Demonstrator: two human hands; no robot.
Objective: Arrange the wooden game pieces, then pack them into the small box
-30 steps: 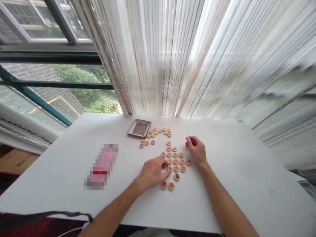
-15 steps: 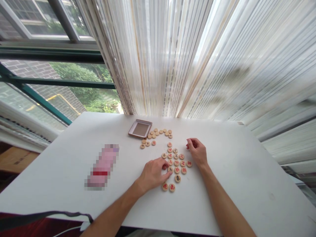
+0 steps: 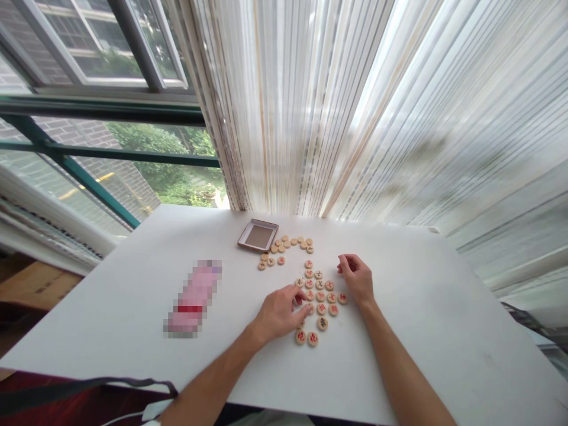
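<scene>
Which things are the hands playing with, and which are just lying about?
Seem in use:
- round pieces with red or black characters
- plain-topped pieces, probably
- shallow tray beside them, maybe

Seem just lying about:
- pink thing, too blurred to name
- dark strap

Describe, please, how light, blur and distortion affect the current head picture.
Head view: daylight comes through the window and pale curtain, which is partly washed out; head view: the curtain looks stretched and smeared toward the right edge; head view: the pink item is pixelated; head view: the left hand and right hand look fairly sharp.
</scene>
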